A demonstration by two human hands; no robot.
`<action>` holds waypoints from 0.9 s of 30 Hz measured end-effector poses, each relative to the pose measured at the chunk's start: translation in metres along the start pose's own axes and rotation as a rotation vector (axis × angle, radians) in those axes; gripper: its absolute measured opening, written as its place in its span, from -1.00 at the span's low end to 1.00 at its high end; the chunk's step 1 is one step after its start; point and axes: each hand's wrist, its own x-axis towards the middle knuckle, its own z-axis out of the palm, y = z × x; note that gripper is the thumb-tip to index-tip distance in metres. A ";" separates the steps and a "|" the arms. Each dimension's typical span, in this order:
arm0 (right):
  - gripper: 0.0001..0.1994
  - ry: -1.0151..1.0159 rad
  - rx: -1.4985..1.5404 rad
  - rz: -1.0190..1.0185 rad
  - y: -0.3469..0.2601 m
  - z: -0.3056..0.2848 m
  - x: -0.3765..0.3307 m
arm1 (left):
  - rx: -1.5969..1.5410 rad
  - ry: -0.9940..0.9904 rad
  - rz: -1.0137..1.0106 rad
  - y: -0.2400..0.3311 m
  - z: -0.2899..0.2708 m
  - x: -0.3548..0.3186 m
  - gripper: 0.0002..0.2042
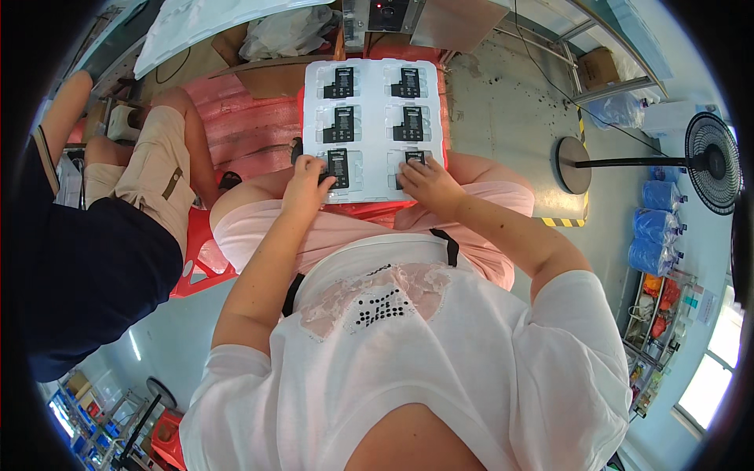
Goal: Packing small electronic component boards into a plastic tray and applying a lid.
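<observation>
A white plastic tray (pixel 372 133) lies across my lap, its moulded pockets holding several flat black batteries, such as this far-left battery (pixel 343 83). At the near-left pocket, my left hand (pixel 305 187) has its fingers curled and its thumb against the edge of a battery (pixel 338 166). My right hand (pixel 433 188) lies over the near-right pocket, with bent fingers on another battery (pixel 414 157) and covering most of it. Both batteries sit at their pockets, and whether either is raised cannot be told.
Close on my left sits a person in a dark top and beige shorts (pixel 153 153). Red sheeting (pixel 236 110) lies beneath the tray. A metal machine (pixel 389 16) stands beyond it. To the right are a black fan (pixel 711 161) and blue water bottles (pixel 658 226).
</observation>
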 end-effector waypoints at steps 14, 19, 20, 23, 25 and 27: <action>-0.67 0.225 0.293 0.615 -0.025 0.026 -0.004 | 0.249 0.126 -0.159 -0.002 0.027 0.000 -0.18; -0.65 0.197 0.315 0.406 -0.028 0.020 0.000 | -0.045 0.046 -0.228 -0.026 0.025 0.012 0.02; -0.65 0.196 0.316 0.405 -0.026 0.016 0.001 | 0.068 -0.027 -0.247 -0.017 0.012 0.018 0.01; -0.68 0.354 0.392 0.562 -0.017 0.005 0.004 | 0.283 0.012 -0.233 0.003 -0.001 0.022 -0.14; -0.72 0.437 0.498 0.645 -0.017 0.000 0.003 | 0.289 -0.025 -0.233 0.013 -0.001 0.022 -0.37; -0.73 0.439 0.517 0.650 -0.017 -0.001 0.003 | 0.307 -0.097 -0.252 0.023 0.008 0.023 -0.47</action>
